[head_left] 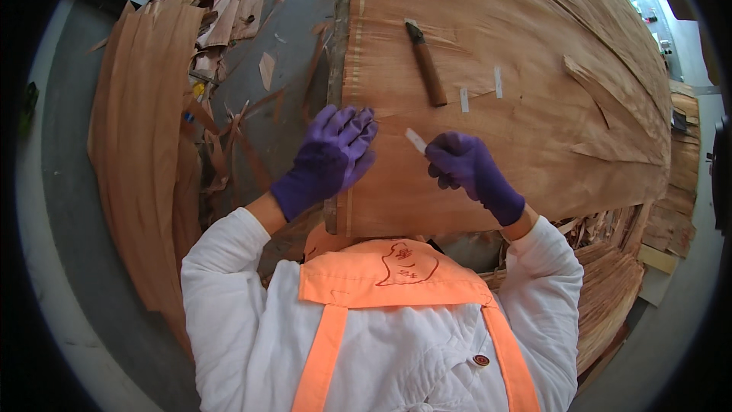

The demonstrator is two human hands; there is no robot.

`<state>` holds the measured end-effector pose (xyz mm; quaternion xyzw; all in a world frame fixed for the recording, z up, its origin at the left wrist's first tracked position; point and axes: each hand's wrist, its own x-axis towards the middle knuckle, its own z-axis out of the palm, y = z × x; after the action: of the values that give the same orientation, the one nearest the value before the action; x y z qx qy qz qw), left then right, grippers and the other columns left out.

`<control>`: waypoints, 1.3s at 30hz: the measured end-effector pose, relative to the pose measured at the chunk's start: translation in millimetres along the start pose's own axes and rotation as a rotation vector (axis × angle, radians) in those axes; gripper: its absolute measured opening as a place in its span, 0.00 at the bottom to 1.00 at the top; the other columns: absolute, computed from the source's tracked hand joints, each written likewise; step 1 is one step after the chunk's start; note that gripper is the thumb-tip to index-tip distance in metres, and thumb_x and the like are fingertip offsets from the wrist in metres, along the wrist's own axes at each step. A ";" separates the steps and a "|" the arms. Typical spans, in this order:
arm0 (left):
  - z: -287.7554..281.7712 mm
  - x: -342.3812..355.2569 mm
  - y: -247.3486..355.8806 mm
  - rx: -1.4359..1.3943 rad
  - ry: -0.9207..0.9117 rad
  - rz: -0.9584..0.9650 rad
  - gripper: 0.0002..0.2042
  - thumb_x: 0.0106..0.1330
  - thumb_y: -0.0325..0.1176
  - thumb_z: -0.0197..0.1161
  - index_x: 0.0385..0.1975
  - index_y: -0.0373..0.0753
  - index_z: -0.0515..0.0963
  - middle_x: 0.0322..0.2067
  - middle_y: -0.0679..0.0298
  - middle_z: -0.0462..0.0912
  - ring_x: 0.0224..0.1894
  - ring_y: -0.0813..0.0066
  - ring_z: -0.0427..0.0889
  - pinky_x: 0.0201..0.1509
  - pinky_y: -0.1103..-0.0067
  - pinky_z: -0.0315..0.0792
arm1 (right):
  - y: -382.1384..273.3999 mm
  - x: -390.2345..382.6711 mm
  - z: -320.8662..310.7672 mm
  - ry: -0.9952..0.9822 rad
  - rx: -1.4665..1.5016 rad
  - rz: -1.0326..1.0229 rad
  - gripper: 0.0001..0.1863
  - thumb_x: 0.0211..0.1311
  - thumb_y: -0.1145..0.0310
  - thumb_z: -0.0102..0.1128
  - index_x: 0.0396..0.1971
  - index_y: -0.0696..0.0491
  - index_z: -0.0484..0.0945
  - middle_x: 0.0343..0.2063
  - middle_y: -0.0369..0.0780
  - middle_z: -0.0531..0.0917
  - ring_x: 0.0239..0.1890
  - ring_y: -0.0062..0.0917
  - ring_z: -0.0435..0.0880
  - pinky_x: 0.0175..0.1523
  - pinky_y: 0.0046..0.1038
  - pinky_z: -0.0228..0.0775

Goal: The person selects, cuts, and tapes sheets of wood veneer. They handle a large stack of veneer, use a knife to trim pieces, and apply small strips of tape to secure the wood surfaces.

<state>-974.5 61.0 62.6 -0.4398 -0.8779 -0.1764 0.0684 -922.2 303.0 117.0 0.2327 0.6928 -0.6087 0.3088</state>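
Observation:
A large sheet of reddish-brown wood veneer (pixel 503 38) lies in front of me. My left hand (pixel 328 152), in a purple glove, rests on its left edge, fingers stretched out and holding nothing. In its matching glove, my right hand (pixel 470 168) pinches a short strip of white tape (pixel 415 140) just above the sheet. Farther away lies a knife (pixel 427 69) with a wooden handle and a dark blade end. Two pale tape strips, a nearer strip (pixel 464 100) and a farther strip (pixel 499 82), are stuck to the veneer right of the knife.
Torn veneer scraps (pixel 229 23) litter the grey surface at left. Long veneer sheets (pixel 141 152) hang beside it. Lifted, split flaps (pixel 610 99) show on the sheet's right part. More veneer is stacked (pixel 614 297) at lower right. A dark strip (pixel 340 46) borders the sheet's left edge.

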 end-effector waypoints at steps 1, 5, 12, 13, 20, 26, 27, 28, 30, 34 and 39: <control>-4.6 6.8 -5.2 -0.006 0.016 0.001 0.19 0.55 0.35 0.59 0.48 0.39 0.73 0.51 0.59 0.72 0.53 0.60 0.69 0.59 0.64 0.61 | -4.0 -2.2 -4.3 0.019 0.075 -0.064 0.12 0.59 0.60 0.57 0.33 0.55 0.75 0.20 0.36 0.79 0.16 0.14 0.74 0.19 0.16 0.61; -0.4 53.3 -44.6 -0.022 0.126 -0.045 0.18 0.53 0.31 0.60 0.46 0.39 0.74 0.49 0.59 0.74 0.51 0.59 0.71 0.57 0.66 0.63 | -43.3 11.8 -10.2 0.126 0.103 -0.151 0.14 0.59 0.58 0.57 0.33 0.56 0.75 0.22 0.37 0.79 0.16 0.15 0.74 0.20 0.16 0.62; 31.2 106.1 -99.1 0.073 0.220 -0.006 0.15 0.53 0.27 0.58 0.43 0.37 0.75 0.47 0.57 0.75 0.51 0.60 0.72 0.54 0.67 0.67 | -117.2 92.3 15.3 0.088 0.214 -0.444 0.13 0.59 0.62 0.56 0.34 0.57 0.74 0.24 0.38 0.79 0.19 0.17 0.76 0.23 0.17 0.65; 32.7 107.6 -100.9 0.038 0.221 -0.008 0.14 0.54 0.27 0.58 0.42 0.37 0.75 0.46 0.57 0.75 0.51 0.60 0.72 0.54 0.68 0.66 | -124.1 108.8 18.1 0.091 0.249 -0.462 0.12 0.59 0.63 0.56 0.34 0.58 0.74 0.24 0.38 0.79 0.19 0.18 0.76 0.22 0.18 0.65; 39.3 111.8 -110.8 -0.193 0.255 -0.097 0.12 0.51 0.27 0.58 0.38 0.36 0.74 0.43 0.56 0.76 0.46 0.57 0.75 0.51 0.67 0.69 | -98.5 171.4 12.8 0.123 0.259 -0.272 0.08 0.60 0.69 0.51 0.31 0.59 0.75 0.23 0.39 0.80 0.17 0.18 0.73 0.22 0.19 0.66; 34.0 121.9 -108.2 -0.144 0.199 -0.083 0.19 0.51 0.30 0.57 0.46 0.38 0.73 0.51 0.58 0.73 0.47 0.59 0.74 0.51 0.67 0.68 | -87.8 173.9 17.6 0.162 0.318 -0.296 0.07 0.58 0.73 0.54 0.28 0.61 0.75 0.20 0.40 0.79 0.17 0.20 0.74 0.21 0.20 0.65; 35.8 123.3 -111.1 -0.070 0.157 -0.059 0.21 0.51 0.32 0.57 0.48 0.38 0.73 0.53 0.59 0.72 0.48 0.61 0.74 0.53 0.68 0.67 | -84.7 174.4 19.0 0.155 0.285 -0.306 0.07 0.59 0.71 0.55 0.29 0.61 0.75 0.21 0.40 0.80 0.17 0.19 0.74 0.22 0.19 0.65; 36.8 124.3 -112.8 -0.033 0.109 -0.051 0.21 0.52 0.32 0.56 0.49 0.39 0.73 0.55 0.60 0.70 0.49 0.62 0.73 0.54 0.68 0.66 | -82.6 174.8 20.4 0.150 0.250 -0.316 0.08 0.59 0.69 0.55 0.31 0.60 0.76 0.23 0.39 0.81 0.18 0.18 0.74 0.22 0.17 0.66; 34.2 123.9 -113.4 0.050 0.005 -0.045 0.22 0.52 0.33 0.55 0.50 0.40 0.72 0.58 0.61 0.67 0.50 0.64 0.72 0.55 0.68 0.65 | -86.1 175.3 26.4 0.289 0.055 -0.351 0.10 0.58 0.68 0.56 0.28 0.61 0.76 0.21 0.42 0.81 0.19 0.23 0.76 0.25 0.23 0.68; 32.3 122.5 -110.9 0.109 -0.017 -0.033 0.21 0.54 0.33 0.54 0.51 0.40 0.72 0.56 0.61 0.69 0.52 0.64 0.70 0.54 0.68 0.65 | -98.1 170.5 21.4 0.391 -0.524 -0.527 0.09 0.51 0.68 0.60 0.26 0.60 0.78 0.20 0.48 0.80 0.23 0.37 0.80 0.33 0.34 0.72; 28.2 123.3 -109.6 0.129 -0.021 0.007 0.22 0.55 0.31 0.54 0.52 0.40 0.70 0.54 0.60 0.71 0.51 0.63 0.71 0.50 0.68 0.68 | -113.6 176.5 3.7 0.247 -0.832 -0.547 0.08 0.42 0.72 0.63 0.25 0.58 0.80 0.21 0.49 0.80 0.27 0.42 0.81 0.36 0.37 0.73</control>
<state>-1135.2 103.3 43.1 -0.4396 -0.8865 -0.1147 0.0882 -1124.7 272.8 70.7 -0.0294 0.9433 -0.3079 0.1204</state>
